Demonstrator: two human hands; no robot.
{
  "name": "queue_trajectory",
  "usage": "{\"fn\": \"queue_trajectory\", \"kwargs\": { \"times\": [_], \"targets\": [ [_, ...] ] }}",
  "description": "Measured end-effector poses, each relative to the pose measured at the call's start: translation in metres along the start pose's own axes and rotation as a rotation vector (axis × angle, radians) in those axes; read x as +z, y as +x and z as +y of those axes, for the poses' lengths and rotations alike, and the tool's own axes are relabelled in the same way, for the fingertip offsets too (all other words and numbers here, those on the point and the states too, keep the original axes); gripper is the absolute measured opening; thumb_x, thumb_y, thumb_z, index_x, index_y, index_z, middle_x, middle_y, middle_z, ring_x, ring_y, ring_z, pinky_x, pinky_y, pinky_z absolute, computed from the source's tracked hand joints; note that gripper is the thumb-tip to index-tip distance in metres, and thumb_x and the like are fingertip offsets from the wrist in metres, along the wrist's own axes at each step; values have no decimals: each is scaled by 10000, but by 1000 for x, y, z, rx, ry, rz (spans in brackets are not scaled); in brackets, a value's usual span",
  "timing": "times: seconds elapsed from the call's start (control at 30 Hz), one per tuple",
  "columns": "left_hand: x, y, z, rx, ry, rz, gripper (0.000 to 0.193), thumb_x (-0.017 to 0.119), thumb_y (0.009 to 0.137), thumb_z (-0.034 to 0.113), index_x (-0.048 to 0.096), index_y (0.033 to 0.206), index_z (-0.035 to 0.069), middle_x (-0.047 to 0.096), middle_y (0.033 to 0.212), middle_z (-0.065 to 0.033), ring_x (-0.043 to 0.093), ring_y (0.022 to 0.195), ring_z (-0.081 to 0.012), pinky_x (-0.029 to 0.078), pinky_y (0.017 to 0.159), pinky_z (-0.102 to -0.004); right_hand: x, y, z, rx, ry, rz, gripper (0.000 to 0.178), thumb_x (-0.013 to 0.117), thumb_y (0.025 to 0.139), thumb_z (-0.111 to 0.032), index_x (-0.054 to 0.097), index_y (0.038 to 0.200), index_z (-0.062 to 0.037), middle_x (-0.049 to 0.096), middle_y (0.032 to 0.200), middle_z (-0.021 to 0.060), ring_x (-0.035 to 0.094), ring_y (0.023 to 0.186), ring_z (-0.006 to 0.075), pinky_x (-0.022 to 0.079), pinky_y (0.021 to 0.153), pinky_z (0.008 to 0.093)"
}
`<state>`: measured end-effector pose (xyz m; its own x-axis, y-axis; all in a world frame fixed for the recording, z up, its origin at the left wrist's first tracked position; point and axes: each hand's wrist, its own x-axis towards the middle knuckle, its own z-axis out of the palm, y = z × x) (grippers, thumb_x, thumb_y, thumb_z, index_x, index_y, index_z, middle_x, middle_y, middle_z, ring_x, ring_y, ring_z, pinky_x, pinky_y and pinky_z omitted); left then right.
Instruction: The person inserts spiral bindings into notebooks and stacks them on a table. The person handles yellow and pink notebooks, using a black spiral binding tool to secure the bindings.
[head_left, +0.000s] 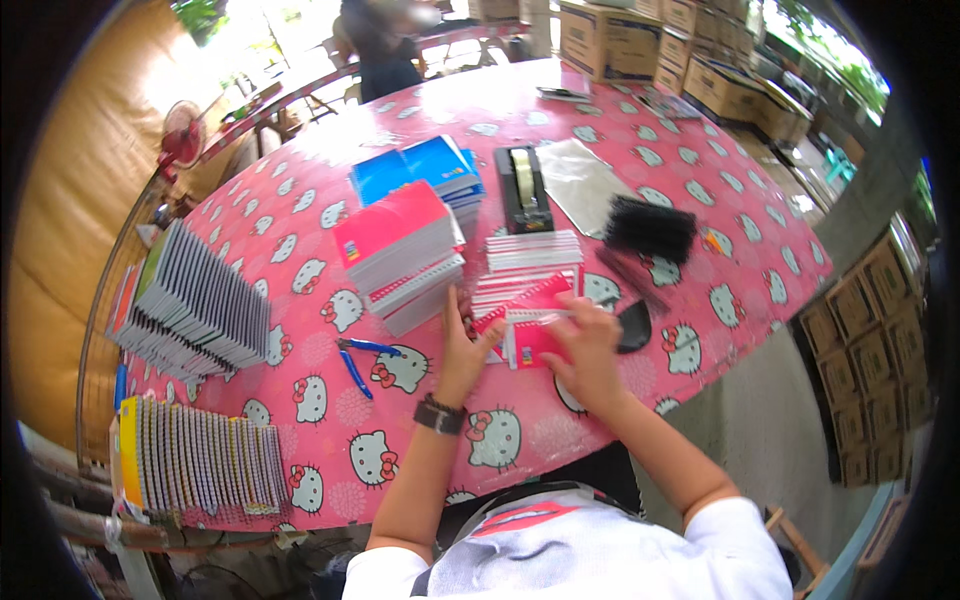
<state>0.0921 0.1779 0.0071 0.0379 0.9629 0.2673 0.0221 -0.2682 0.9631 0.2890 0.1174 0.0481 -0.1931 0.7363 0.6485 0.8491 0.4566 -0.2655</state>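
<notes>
Small red-covered notebooks (536, 343) lie in front of me, at the near end of a row of white-and-red notebooks (520, 262). My left hand (465, 345) is at their left side, fingers stretched upward and thumb reaching onto the nearest covers. From the right, my right hand (588, 345) has its fingers bent over the right edge of a red notebook with a punched edge; its fingertips are partly hidden. Just beyond my left hand stands a stack of pink-covered notebooks (395, 225), with blue notebooks (440, 162) behind it.
Blue-handled cutters (357, 362) lie left of my left hand. Spiral notebooks (205, 300) and yellow-covered ones (200, 455) stand at the left. A tape dispenser (522, 190), black binding combs (650, 228) and a dark mouse-shaped object (634, 327) are beyond my hands. Cartons (610, 42) and a person (380, 50) are farther off.
</notes>
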Motion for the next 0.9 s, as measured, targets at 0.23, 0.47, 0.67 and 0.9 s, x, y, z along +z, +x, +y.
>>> {"fn": "queue_trajectory", "kwargs": {
  "times": [0.23, 0.47, 0.67, 0.9],
  "targets": [
    [20, -27, 0, 73, 412, -68, 1023, 779, 703, 113, 120, 1470, -33, 362, 1407, -263, 379, 1291, -396, 305, 1084, -436, 7, -18, 15, 372, 54, -63, 907, 811, 662, -206, 330, 1408, -19, 511, 1169, 132, 468, 1113, 297, 262, 977, 450],
    [-26, -31, 77, 236, 483, 298, 722, 713, 779, 108, 349, 1393, -1, 491, 1269, -159, 478, 1183, -252, 396, 987, -374, -14, 37, -2, 274, 407, 150, 712, 689, 787, -150, 345, 1394, -6, 522, 1266, 159, 497, 1155, 261, 347, 994, 408],
    [-119, 53, 107, -107, -184, 545, 597, 567, 922, 431, 422, 1319, 10, 506, 1239, -120, 508, 1107, -198, 431, 883, -319, 37, 139, -27, 336, 1029, -117, 635, 608, 830, -118, 345, 1399, -19, 529, 1290, 215, 505, 1194, 283, 418, 946, 378],
    [-175, 89, 94, -375, -135, 126, 679, 659, 848, 371, 377, 1346, 5, 573, 1116, -87, 588, 1010, -191, 474, 846, -369, 60, 145, -61, 183, 593, -389, 757, 653, 713, -172, 372, 1407, -56, 534, 1278, 197, 297, 1311, 304, 248, 1048, 445]
  ]
}}
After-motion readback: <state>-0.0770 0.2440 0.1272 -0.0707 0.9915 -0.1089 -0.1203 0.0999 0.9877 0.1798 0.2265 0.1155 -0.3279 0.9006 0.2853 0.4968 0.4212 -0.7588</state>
